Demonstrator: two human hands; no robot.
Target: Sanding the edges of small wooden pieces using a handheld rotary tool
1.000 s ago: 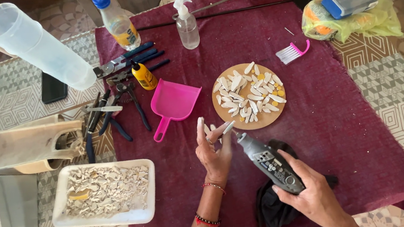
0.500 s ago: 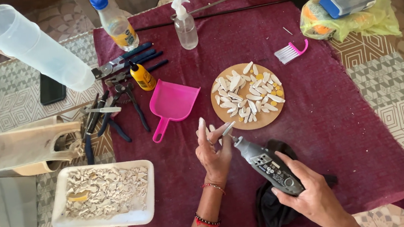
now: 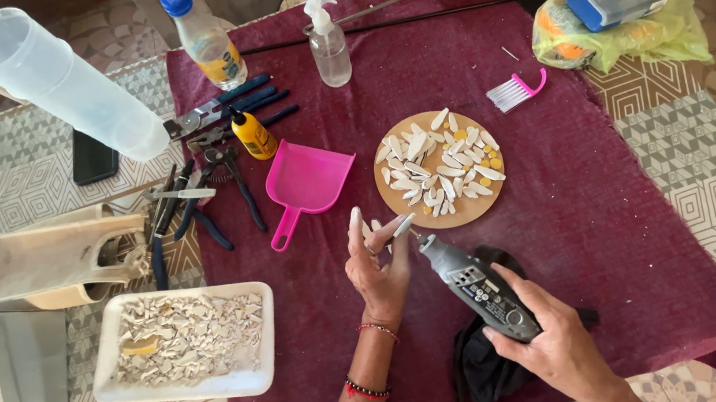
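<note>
- Fingers of your left hand (image 3: 377, 265) stand upright, with thumb and forefinger pinching a small pale shard (image 3: 402, 225) at its lower end; the other fingers are spread loosely above the maroon cloth (image 3: 605, 193) that covers the counter.
- Your right hand (image 3: 550, 345) is wrapped closed around the grey rotary tool (image 3: 473, 282), low on its body, with the tool angled up and left so that its thin tip meets the shard, or sits just beside it; the exact contact is too small to tell.
- Beneath that hand lies a crumpled black rag (image 3: 482, 365).
- The shard looks whitish, narrow and roughly oblong, tilted, with one end free above your fingertips; its edge finish cannot be made out.
- Judging by the layout, the work is partway along: the round wooden disc (image 3: 439, 168) just beyond your hands already carries many similar pale, elongated pieces plus a few yellow ones, which look like finished pieces.
- Much seems left: the white tray (image 3: 182, 343) to your left, near the counter's edge, is heaped with rough, irregular pale fragments.
- Between disc and tray lies a pink dustpan (image 3: 307, 184), handle pointing toward you.
- Farther out are pliers and cutters (image 3: 198, 200), a small yellow bottle (image 3: 252, 134), a clear spray bottle (image 3: 328, 40) and a pink comb (image 3: 519, 91).
</note>
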